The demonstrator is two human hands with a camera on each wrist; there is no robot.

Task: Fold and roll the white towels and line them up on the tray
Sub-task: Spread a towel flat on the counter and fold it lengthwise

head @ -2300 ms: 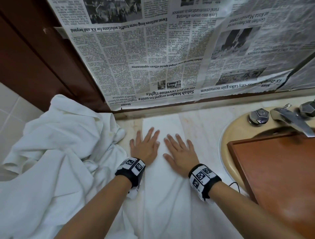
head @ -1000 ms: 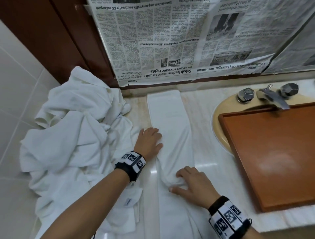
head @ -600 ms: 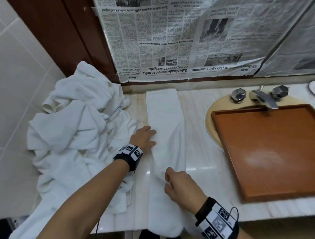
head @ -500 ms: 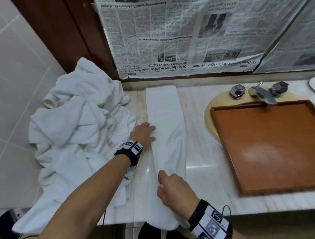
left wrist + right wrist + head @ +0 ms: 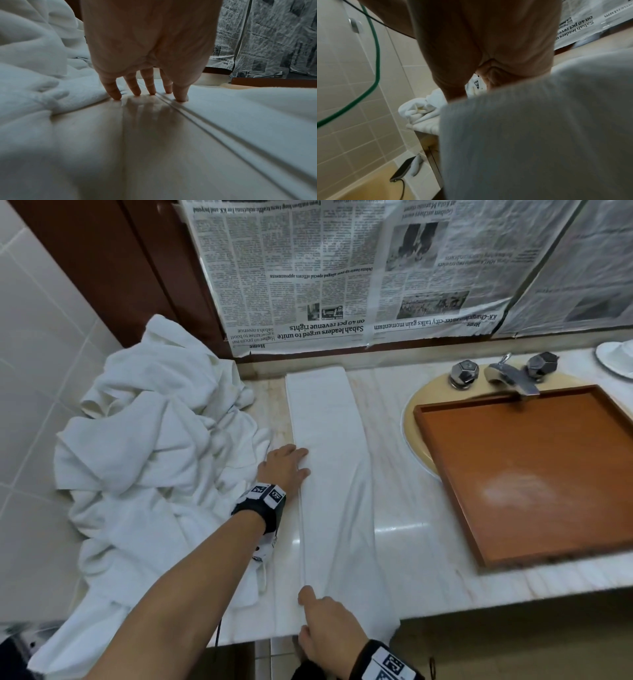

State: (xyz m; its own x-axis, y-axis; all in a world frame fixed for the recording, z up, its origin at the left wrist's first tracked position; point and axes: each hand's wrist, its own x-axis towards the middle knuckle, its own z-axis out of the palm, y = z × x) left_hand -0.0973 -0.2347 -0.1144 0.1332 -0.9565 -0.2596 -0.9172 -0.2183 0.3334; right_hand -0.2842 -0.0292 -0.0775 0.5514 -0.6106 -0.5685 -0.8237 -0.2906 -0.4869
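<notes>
We've got our left hand (image 5: 286,465) spread flat on the folded towel strip (image 5: 329,453), right hand (image 5: 329,628) curled round its near end. It's soft, floppy stuff, so we'd grab that near end to roll.
</notes>
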